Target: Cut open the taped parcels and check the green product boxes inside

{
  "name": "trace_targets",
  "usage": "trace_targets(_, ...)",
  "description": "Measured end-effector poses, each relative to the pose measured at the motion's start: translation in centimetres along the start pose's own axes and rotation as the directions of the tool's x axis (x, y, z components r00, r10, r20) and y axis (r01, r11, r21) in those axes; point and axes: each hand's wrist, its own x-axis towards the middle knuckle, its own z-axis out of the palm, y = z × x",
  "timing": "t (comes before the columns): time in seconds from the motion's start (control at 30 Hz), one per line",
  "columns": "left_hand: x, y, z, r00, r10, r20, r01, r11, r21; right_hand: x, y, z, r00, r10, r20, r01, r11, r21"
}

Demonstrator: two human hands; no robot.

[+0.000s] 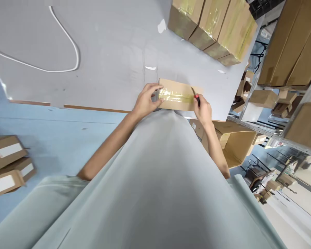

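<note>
A small cardboard box (175,104) with shiny clear tape along its top lies at the table's near edge, in front of my body. My left hand (145,101) grips its left end, thumb at the near corner and fingers at the far corner. In my right hand (204,111), at the box's right end, is a red and black box cutter (196,98). Its dark, thin tip points away from me and to the left, over the box. Whether the tip touches the cardboard, I cannot tell.
Several taped cardboard boxes (209,27) stand in a row at the table's far right. A white cable (64,34) curves across the grey table (106,69) at left. Labelled boxes (9,150) sit on the floor at left. An open carton (238,145) and loaded shelves are at right.
</note>
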Motion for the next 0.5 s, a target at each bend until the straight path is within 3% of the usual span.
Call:
trace_targets(0.13, 1.0, -0.3, -0.9, 0.993, 0.013, 0.120, -0.006, 0.999, -0.054, 1.3, -5.2, -0.5, 0.952, -0.161, 0.259, 0.202, 0.969, -0.141)
trace_targets(0.23, 1.2, -0.6, -1.1, 0.985, 0.023, 0.172, -0.009, 0.996, -0.086, 2.4, -7.7, -0.3, 0.908, -0.198, 0.369, 0.293, 0.930, -0.222)
trace_targets(0.5, 1.3, -1.2, -0.5, 0.987, 0.017, 0.158, -0.002, 0.995, -0.096, 3.7, -8.4, 0.1, 0.878, -0.231, 0.419, 0.377, 0.873, -0.309)
